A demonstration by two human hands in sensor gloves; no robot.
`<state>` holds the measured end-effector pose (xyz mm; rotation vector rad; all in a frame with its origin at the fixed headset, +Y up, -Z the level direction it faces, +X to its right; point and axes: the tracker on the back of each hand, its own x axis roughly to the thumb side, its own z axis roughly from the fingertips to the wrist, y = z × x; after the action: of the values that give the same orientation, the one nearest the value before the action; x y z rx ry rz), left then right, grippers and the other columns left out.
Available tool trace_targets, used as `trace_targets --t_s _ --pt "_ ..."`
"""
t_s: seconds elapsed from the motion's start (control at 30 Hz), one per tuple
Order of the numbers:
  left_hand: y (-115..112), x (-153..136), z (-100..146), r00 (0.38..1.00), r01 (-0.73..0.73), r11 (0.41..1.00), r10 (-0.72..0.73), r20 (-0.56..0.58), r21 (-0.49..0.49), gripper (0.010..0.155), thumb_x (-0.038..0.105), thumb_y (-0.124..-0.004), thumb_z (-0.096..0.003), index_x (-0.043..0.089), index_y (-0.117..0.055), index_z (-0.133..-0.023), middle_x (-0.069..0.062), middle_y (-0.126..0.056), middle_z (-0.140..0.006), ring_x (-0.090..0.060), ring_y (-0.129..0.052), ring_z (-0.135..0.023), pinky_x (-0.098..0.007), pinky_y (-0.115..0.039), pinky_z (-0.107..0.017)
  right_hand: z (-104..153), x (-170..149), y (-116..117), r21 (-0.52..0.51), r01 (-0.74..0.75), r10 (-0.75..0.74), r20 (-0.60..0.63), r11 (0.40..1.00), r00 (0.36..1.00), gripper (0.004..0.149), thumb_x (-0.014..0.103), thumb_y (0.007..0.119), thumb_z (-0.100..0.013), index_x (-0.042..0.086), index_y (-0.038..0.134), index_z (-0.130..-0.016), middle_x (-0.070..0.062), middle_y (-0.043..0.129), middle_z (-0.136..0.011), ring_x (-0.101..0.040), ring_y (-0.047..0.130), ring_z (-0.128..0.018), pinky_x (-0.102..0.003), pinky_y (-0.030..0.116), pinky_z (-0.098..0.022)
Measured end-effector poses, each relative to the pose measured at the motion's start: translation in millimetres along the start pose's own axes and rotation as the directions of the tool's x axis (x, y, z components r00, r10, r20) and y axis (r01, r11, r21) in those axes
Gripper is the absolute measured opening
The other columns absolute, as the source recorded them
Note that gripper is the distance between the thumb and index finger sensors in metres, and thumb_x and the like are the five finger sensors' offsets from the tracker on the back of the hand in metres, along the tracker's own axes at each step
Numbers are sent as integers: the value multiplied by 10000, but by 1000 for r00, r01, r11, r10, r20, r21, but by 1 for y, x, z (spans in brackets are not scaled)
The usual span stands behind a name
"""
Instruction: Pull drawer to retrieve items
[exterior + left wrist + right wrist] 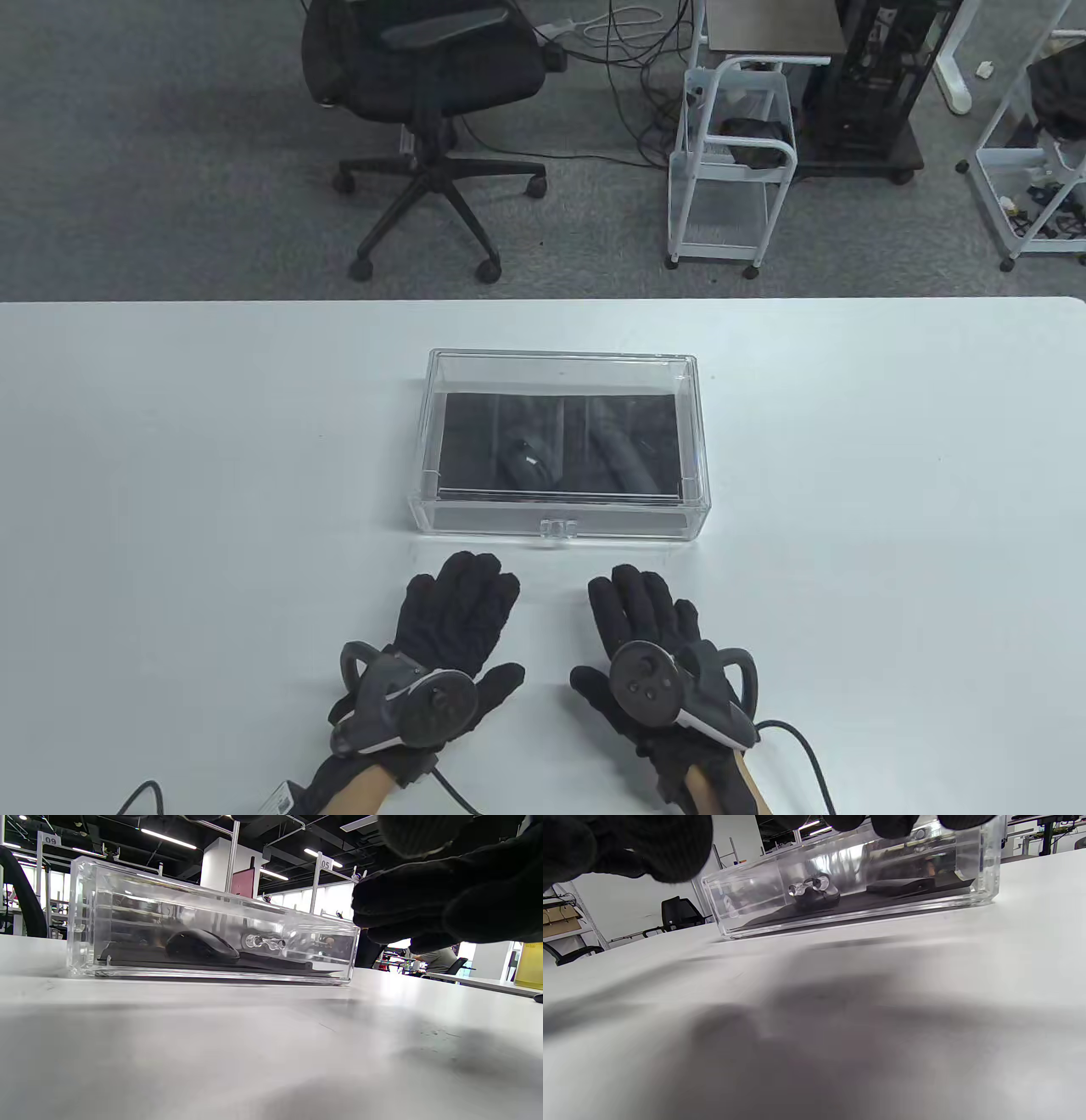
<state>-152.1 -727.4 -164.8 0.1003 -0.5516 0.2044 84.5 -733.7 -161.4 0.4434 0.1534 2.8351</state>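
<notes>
**Both hands flat and free, drawer shut**

Left hand [454,632] and right hand [653,654] lie palm-down on the white table [170,509], fingers extended, gripping nothing. Their fingertips point at the box, just short of its near face.

The clear acrylic drawer box [562,373] sits centre-table, beyond the hands. Drawer fully in; its small clear handle [558,529] projects from the near face, between the two hands, untouched.

Inside, on a dark liner: a black mouse [201,945] left of centre, and a dark elongated item [624,454] to its right, identity unclear.
</notes>
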Motion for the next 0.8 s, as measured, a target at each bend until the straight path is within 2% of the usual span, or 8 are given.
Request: trace_targets --t_s 0.57,0.67,0.8 --pt "0 0 0 1000 7 1000 -7 -12 -18 907 623 -668 -480 240 -228 -1175 -159 -291 -1256 -450 -335 -1165 -740 -415 -764 -1 -2 -2 -55 -1 0 -19 999 1000 915 583 701 -502 142 275 -1180 -214 284 -1219 -514 407 -1109 -727 455 -721" --pt "-1 -1 -2 1000 4 1000 -5 -29 -29 909 623 -669 -480 240 -226 -1176 -162 -288 -1255 -451 -332 -1165 -742 -411 -764 -9 -6 -8 -106 9 -16 -66 994 998 867 560 708 -507 105 381 -1169 -246 426 -1195 -516 549 -1069 -681 540 -721" --pt "2 -3 -2 999 -10 1000 9 -38 -21 910 621 -671 -480 237 -229 -1177 -162 -286 -1256 -452 -331 -1165 -743 -410 -764 -28 -12 -16 -181 101 -127 -139 978 982 726 537 712 -516 93 635 -1086 -233 741 -1059 -489 835 -885 -617 724 -643"
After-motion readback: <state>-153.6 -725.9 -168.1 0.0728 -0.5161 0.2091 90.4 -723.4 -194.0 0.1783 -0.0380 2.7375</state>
